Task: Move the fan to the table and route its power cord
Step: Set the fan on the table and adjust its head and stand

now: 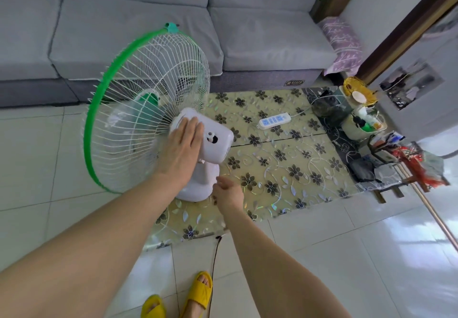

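A white fan (213, 144) with a green-rimmed wire cage stands on the left end of a low table (297, 169) covered in a flowered cloth. My left hand (182, 149) lies flat on the fan's motor housing, fingers together. My right hand (226, 192) is at the back of the fan's base, fingers curled; whether it pinches anything is unclear. A thin dark power cord (214, 263) hangs from the table's front edge down toward the floor by my feet. A white power strip (274, 120) lies on the table to the right.
A grey sofa (173, 32) runs behind the table. The table's right end holds clutter: a yellow basket (357, 89), a pot with bottles (364, 124), red items. A wooden stick (431, 213) leans at the right. The floor is white tile; my feet wear yellow slippers (198, 293).
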